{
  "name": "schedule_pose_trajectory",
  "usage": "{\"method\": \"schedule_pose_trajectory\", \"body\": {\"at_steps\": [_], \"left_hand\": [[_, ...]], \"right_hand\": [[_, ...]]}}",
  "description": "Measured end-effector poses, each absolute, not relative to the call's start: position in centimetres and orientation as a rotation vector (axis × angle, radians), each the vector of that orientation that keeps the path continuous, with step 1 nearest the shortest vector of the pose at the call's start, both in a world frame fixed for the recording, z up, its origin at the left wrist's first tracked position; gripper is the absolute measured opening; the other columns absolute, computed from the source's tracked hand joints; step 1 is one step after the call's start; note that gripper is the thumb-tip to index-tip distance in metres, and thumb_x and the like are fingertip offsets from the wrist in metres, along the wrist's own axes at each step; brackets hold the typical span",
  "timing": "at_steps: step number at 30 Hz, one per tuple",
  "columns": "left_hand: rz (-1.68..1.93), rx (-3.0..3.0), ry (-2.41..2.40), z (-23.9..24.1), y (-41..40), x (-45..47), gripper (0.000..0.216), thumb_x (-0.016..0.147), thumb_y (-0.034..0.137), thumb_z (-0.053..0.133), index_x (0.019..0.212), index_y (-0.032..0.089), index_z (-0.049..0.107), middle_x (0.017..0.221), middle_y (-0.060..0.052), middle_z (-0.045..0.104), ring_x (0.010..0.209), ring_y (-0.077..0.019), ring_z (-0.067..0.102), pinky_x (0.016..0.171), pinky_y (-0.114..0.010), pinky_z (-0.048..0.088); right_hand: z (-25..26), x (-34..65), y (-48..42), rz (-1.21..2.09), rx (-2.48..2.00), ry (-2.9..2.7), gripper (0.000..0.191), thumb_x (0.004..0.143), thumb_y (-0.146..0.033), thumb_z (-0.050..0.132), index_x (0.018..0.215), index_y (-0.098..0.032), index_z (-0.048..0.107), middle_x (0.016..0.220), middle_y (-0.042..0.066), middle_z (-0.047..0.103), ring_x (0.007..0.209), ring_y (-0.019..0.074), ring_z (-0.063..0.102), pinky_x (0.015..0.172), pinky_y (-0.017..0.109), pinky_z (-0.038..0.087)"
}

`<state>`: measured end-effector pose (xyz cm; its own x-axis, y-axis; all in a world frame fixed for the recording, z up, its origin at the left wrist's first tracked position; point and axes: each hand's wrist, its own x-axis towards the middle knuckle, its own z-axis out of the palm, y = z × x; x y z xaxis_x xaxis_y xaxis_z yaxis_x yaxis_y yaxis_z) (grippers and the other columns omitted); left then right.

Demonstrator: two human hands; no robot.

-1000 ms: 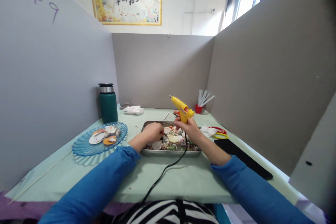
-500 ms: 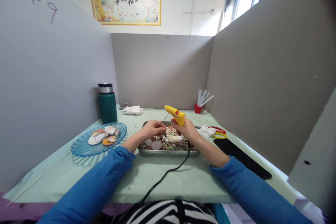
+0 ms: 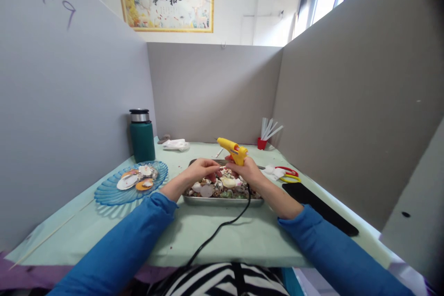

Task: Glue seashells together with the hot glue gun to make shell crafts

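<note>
from where i stand, the person's right hand [image 3: 248, 171] has its fingers wrapped round the handle of a yellow glue gun [image 3: 233, 149], which sits above the far part of a metal tray [image 3: 222, 202], its nozzle aimed up and to the left. a black cord [image 3: 222, 225] runs from it down across the desk [image 3: 267, 240] to the near edge. the left hand [image 3: 204, 169] is bent over the tray just beside the right, fingers curled together; whether they pinch anything, i can't tell. shells [image 3: 229, 183] fill the tray beneath both hands. to the left, a blue scalloped plate [image 3: 107, 194] bears a few more shells, with a green bottle [image 3: 142, 141] upright behind it. on the right lie red-and-yellow-handled scissors [image 3: 292, 179], and farther back a red cup [image 3: 262, 144] holds white sticks [image 3: 268, 129].
</note>
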<state>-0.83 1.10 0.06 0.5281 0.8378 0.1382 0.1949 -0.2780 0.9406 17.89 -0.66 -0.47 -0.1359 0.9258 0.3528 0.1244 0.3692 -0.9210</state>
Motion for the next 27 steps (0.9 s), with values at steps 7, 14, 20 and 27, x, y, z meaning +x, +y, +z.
{"method": "schedule_pose_trajectory", "body": {"at_steps": [7,14,20,27], "left_hand": [[0.914,1.706,0.868,0.1,1.0,-0.7,0.034,0.065,0.038,0.072,0.086,0.012,0.064,0.075,-0.006,0.069,0.054,-0.0096,0.057,0.055,-0.022,0.043],[1.018,1.701,0.869,0.4,0.8,-0.7,0.033,0.065,0.041,0.072,0.081,0.012,0.065,0.073,-0.005,0.068,0.053,-0.009,0.056,0.054,-0.022,0.044],[1.112,1.588,0.873,0.4,1.5,-1.4,0.035,0.063,0.039,0.074,0.083,0.011,0.065,0.071,-0.004,0.066,0.051,-0.0088,0.055,0.054,-0.024,0.045],[1.192,1.417,0.865,0.1,2.0,-1.7,0.037,0.059,0.035,0.077,0.083,0.011,0.063,0.07,-0.003,0.066,0.049,-0.0079,0.054,0.055,-0.024,0.047]], "right_hand": [[-0.4,17.9,-0.6,0.928,-0.955,-1.547,0.034,0.066,-0.03,0.067,0.095,-0.015,0.059,0.053,-0.005,0.047,0.045,0.0084,0.042,0.043,0.022,0.035],[-0.5,18.0,-0.8,0.827,-0.956,-1.569,0.031,0.072,-0.037,0.063,0.092,-0.015,0.057,0.053,-0.004,0.049,0.045,0.0096,0.043,0.044,0.023,0.036],[0.1,18.6,-1.0,0.749,-0.828,-1.532,0.043,0.075,-0.043,0.06,0.106,-0.015,0.054,0.054,-0.005,0.045,0.047,0.01,0.042,0.047,0.024,0.037],[0.0,19.5,-0.6,0.429,-1.003,-1.857,0.025,0.075,-0.034,0.059,0.094,-0.018,0.061,0.065,-0.001,0.056,0.056,0.0126,0.048,0.056,0.025,0.039]]}}
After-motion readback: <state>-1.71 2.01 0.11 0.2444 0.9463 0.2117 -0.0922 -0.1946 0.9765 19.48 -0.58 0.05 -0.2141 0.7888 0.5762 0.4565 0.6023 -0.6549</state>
